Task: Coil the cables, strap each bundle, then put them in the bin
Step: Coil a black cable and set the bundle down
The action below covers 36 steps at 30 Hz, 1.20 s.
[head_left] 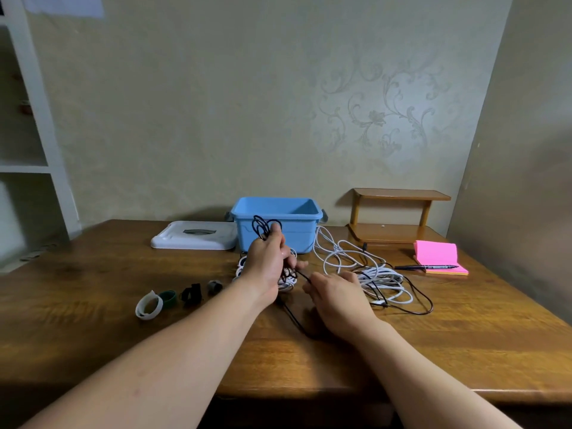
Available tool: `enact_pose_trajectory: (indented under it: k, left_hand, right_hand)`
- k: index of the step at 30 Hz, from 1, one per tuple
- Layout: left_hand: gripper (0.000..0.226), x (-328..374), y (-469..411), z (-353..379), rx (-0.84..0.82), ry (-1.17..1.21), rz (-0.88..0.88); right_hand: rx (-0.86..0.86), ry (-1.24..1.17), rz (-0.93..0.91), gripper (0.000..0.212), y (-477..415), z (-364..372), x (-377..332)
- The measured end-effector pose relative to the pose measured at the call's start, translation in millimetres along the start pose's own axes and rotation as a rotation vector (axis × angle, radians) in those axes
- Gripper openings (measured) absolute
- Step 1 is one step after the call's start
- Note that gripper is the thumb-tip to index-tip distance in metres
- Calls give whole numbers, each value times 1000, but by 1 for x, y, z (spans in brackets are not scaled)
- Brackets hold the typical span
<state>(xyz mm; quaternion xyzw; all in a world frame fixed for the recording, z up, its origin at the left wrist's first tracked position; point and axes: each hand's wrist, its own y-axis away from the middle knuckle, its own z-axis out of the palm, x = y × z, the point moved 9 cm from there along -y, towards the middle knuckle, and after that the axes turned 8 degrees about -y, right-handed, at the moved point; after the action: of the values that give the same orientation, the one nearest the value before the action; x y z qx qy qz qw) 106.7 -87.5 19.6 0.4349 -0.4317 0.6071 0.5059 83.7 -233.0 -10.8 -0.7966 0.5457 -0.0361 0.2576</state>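
Wooden table (93, 320) carries everything, and the work looks to be in its first part. At the left lie four straps in a row, all unused: a white strap (149, 305), a green strap (168, 298), a black strap (192, 294) and a grey strap (214, 286). Behind them the white lid (193, 235) rests flat beside the blue bin (275, 224), which stands open at the back of the table. Nothing shows above its rim, but I cannot see its bottom.

The left hand (266, 261) is raised in front of the bin and grips several small loops of the black cable (263, 226), so this coil is partly made. The cable is thin and dark, and its loops stand up out of the fist. Under this hand lies a white bundle (286, 284); whether it is strapped I cannot tell. The right hand (337, 297) is low over the table, its fingers curled and pinching the free strand of the same cable. The rest of the strand trails on the table toward the right.

There the white cable (365, 267) lies in a loose, tangled heap, not yet coiled. In my judgement the strapping and the placing in the bin are all still to do.
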Motion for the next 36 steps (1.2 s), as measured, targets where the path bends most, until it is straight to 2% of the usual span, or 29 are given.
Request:
enact_pose_trajectory:
  k: [3,7,11,14,16,21,24,27,29,31,34,36]
  left_hand:
    - [47,15,1,-6,-3,-99,43]
    - [47,34,-6,-13,-56,-343,85]
    - [42,44,-7,-17,-93,-714,147]
    - [27,31,3,-1,-242,-1093,185]
    - [21,15,12,9,-313,-1220,216]
    - [25,-20,14,19,-414,-1138,167]
    - [11,-24,14,23,-471,-1156,149]
    - [20,-17,16,19,-435,-1233,173]
    - [22,-11,13,13,-396,-1213,192]
    - [18,-6,6,3,-366,-1042,154]
    - [25,8,-8,-22,-240,-645,95]
    - [23,10,-11,-34,-158,-568,91]
  right_hand:
    - [-40,-12,6,25,-1,3,7]
    - [-61,-32,32,24,-4,9,23]
    - [-48,-40,62,21,-6,10,30]
    - [-27,-68,63,24,-7,5,22]
    - [8,-76,39,25,-7,-3,14]
    - [24,-157,59,22,-10,-13,10]
    - [2,-204,72,23,-11,-13,13]
    - [43,-269,38,12,-9,-16,12]
    - [71,-260,43,17,-7,-19,16]
    - [59,-187,58,22,-5,-19,22]
    - [58,-148,101,24,-5,-17,35]
    - [90,-146,128,27,-9,-17,39]
